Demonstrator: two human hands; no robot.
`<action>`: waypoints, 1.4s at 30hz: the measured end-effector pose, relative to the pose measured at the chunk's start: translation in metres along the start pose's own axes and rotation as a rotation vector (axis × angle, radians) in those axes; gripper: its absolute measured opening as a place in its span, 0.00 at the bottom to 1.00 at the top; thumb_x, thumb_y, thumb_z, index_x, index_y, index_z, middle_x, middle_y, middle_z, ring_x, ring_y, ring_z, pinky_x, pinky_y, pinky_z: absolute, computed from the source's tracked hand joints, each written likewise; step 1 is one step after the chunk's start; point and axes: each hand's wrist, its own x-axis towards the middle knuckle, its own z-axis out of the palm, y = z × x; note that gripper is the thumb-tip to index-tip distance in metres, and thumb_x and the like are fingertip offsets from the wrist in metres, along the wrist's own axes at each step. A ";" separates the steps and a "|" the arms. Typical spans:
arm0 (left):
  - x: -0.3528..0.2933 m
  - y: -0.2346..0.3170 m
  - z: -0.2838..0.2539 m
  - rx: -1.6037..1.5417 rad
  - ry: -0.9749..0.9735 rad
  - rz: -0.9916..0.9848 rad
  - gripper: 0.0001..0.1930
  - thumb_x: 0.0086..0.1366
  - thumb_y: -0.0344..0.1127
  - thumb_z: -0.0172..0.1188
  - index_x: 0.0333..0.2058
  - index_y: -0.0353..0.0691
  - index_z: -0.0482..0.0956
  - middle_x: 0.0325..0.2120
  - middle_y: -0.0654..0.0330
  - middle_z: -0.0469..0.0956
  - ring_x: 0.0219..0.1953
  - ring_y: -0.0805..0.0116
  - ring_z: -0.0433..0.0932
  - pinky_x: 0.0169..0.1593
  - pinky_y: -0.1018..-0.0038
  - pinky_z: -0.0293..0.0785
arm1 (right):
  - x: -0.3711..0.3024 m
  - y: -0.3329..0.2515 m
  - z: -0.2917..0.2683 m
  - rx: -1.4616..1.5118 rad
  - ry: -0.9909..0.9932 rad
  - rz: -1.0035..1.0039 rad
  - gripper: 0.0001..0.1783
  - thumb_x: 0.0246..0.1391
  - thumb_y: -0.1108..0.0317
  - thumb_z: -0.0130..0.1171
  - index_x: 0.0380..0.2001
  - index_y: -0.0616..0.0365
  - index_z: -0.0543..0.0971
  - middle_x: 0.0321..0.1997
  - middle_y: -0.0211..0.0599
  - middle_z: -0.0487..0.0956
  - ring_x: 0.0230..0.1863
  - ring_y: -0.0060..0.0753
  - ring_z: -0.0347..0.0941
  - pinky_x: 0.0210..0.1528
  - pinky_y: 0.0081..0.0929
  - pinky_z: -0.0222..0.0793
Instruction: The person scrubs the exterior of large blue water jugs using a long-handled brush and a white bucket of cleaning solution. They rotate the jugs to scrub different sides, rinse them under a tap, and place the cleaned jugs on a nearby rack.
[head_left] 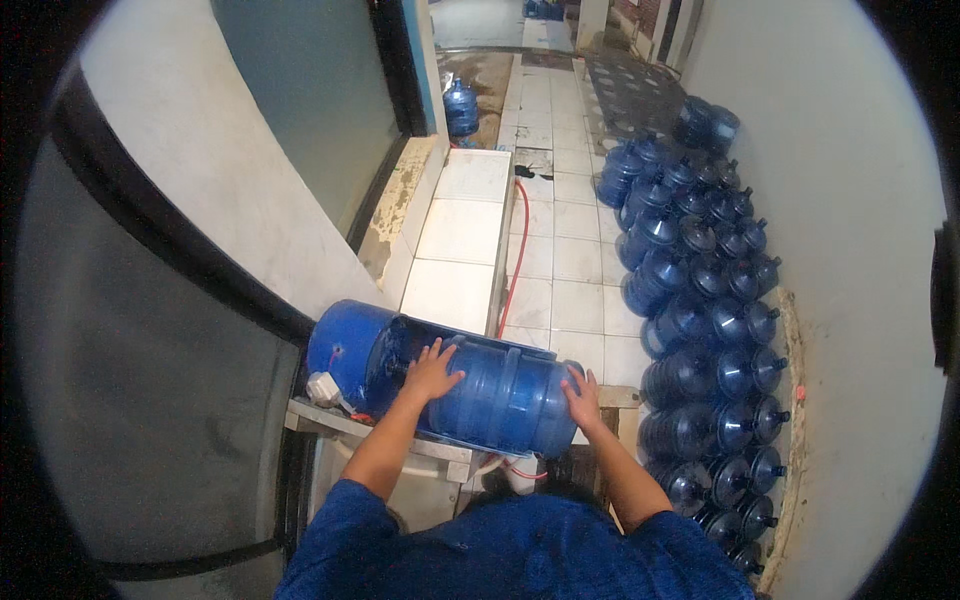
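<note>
A large translucent blue water jug (490,392) lies on its side in a blue trough-like frame (495,341) in front of me. Its narrow end points left, toward a blue drum-shaped housing (346,345). On the jug's shoulder, near that housing, rests my left hand (432,374), its fingers spread over the plastic. My right hand (582,398) curves round the rim of the jug's base at the right end. The jug's neck is hard to make out in the dark gap beside the housing.
Rows of blue water jugs (690,320) stand on the floor along the right wall. A white-tiled ledge (455,228) runs ahead, with a red hose (522,240) beside it. Another jug (460,107) stands farther off. A whitish box (323,389) with wires sits by the housing.
</note>
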 end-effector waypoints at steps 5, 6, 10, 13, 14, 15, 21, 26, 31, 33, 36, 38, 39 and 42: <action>-0.002 0.002 0.013 0.025 0.053 0.051 0.42 0.66 0.63 0.56 0.73 0.56 0.54 0.76 0.54 0.45 0.75 0.42 0.49 0.69 0.38 0.55 | -0.013 0.006 0.003 -0.060 0.072 -0.118 0.34 0.63 0.45 0.57 0.70 0.40 0.67 0.75 0.70 0.50 0.76 0.69 0.45 0.76 0.56 0.39; -0.002 0.003 0.013 0.040 0.066 0.068 0.41 0.66 0.63 0.56 0.73 0.55 0.55 0.76 0.53 0.46 0.74 0.41 0.50 0.68 0.38 0.57 | -0.017 0.004 0.002 -0.074 0.080 -0.126 0.34 0.63 0.45 0.57 0.70 0.39 0.66 0.75 0.69 0.50 0.76 0.69 0.45 0.76 0.57 0.38; -0.006 0.010 0.010 0.023 0.038 0.063 0.40 0.69 0.60 0.53 0.73 0.50 0.53 0.76 0.60 0.44 0.76 0.46 0.46 0.70 0.38 0.53 | -0.027 0.001 0.000 -0.107 0.104 -0.179 0.36 0.63 0.46 0.58 0.71 0.39 0.65 0.76 0.68 0.50 0.76 0.69 0.45 0.76 0.59 0.36; -0.004 0.008 0.014 0.003 0.061 0.047 0.40 0.69 0.60 0.52 0.73 0.46 0.54 0.76 0.61 0.45 0.76 0.48 0.46 0.71 0.39 0.52 | -0.038 -0.008 0.001 -0.180 0.090 -0.247 0.35 0.62 0.50 0.60 0.70 0.42 0.65 0.77 0.66 0.48 0.76 0.69 0.44 0.76 0.56 0.41; -0.005 0.008 0.013 0.000 0.066 0.047 0.40 0.70 0.60 0.52 0.73 0.45 0.54 0.76 0.61 0.45 0.76 0.48 0.46 0.71 0.40 0.52 | -0.042 -0.010 0.001 -0.202 0.087 -0.264 0.35 0.62 0.52 0.60 0.70 0.43 0.65 0.77 0.66 0.47 0.77 0.69 0.43 0.76 0.55 0.42; -0.006 0.008 0.011 -0.003 0.071 0.047 0.40 0.70 0.60 0.52 0.73 0.45 0.54 0.76 0.61 0.45 0.76 0.49 0.46 0.71 0.40 0.52 | -0.046 -0.013 0.000 -0.200 0.081 -0.277 0.35 0.62 0.53 0.60 0.70 0.43 0.65 0.77 0.65 0.46 0.77 0.69 0.43 0.76 0.55 0.42; -0.020 0.002 0.011 0.001 0.075 0.094 0.40 0.70 0.59 0.52 0.73 0.44 0.54 0.76 0.60 0.47 0.76 0.48 0.46 0.71 0.41 0.51 | -0.077 -0.032 -0.003 -0.238 0.059 -0.348 0.35 0.60 0.56 0.61 0.70 0.44 0.66 0.79 0.57 0.46 0.77 0.69 0.44 0.76 0.57 0.43; -0.030 0.002 0.010 0.040 0.058 0.081 0.41 0.70 0.60 0.51 0.73 0.45 0.52 0.76 0.60 0.46 0.76 0.48 0.46 0.71 0.41 0.52 | -0.047 -0.022 -0.006 -0.221 0.073 -0.382 0.30 0.62 0.54 0.60 0.66 0.47 0.72 0.76 0.49 0.58 0.77 0.64 0.47 0.75 0.58 0.45; -0.029 0.002 0.011 0.081 0.048 0.070 0.41 0.70 0.60 0.50 0.74 0.45 0.51 0.76 0.62 0.46 0.76 0.49 0.47 0.71 0.42 0.53 | 0.048 0.049 0.012 0.623 -0.155 0.176 0.34 0.62 0.39 0.56 0.64 0.45 0.72 0.69 0.40 0.70 0.69 0.52 0.62 0.67 0.50 0.58; -0.028 0.006 0.011 0.090 0.036 0.074 0.41 0.71 0.60 0.50 0.74 0.44 0.50 0.76 0.62 0.45 0.77 0.50 0.46 0.72 0.44 0.52 | 0.063 0.102 0.035 0.951 -0.233 0.522 0.35 0.61 0.36 0.54 0.64 0.45 0.72 0.67 0.37 0.72 0.64 0.47 0.66 0.63 0.46 0.61; -0.025 0.006 0.016 0.047 0.058 0.060 0.41 0.71 0.60 0.50 0.74 0.44 0.50 0.76 0.61 0.44 0.77 0.50 0.45 0.72 0.46 0.52 | 0.052 0.181 0.084 0.838 -0.362 0.747 0.34 0.62 0.40 0.52 0.63 0.50 0.72 0.61 0.37 0.75 0.60 0.38 0.69 0.61 0.45 0.60; -0.034 0.005 0.011 0.067 0.077 0.035 0.41 0.71 0.60 0.50 0.73 0.41 0.51 0.76 0.57 0.46 0.76 0.49 0.47 0.71 0.48 0.55 | 0.010 0.176 0.088 0.555 -0.631 0.491 0.25 0.65 0.47 0.51 0.51 0.57 0.78 0.43 0.44 0.82 0.39 0.38 0.79 0.41 0.41 0.76; -0.036 0.006 0.010 0.075 0.082 0.037 0.41 0.71 0.60 0.49 0.73 0.40 0.52 0.76 0.55 0.47 0.76 0.48 0.48 0.71 0.50 0.57 | -0.003 0.177 0.077 0.353 -0.853 0.634 0.22 0.66 0.50 0.50 0.46 0.59 0.79 0.36 0.45 0.83 0.29 0.38 0.80 0.31 0.37 0.79; -0.036 0.001 0.010 -0.017 0.082 0.034 0.41 0.71 0.59 0.50 0.74 0.44 0.49 0.76 0.60 0.45 0.77 0.50 0.45 0.72 0.47 0.52 | -0.044 0.143 0.058 0.388 -0.582 0.787 0.20 0.68 0.56 0.49 0.40 0.63 0.80 0.25 0.45 0.81 0.18 0.38 0.77 0.19 0.36 0.77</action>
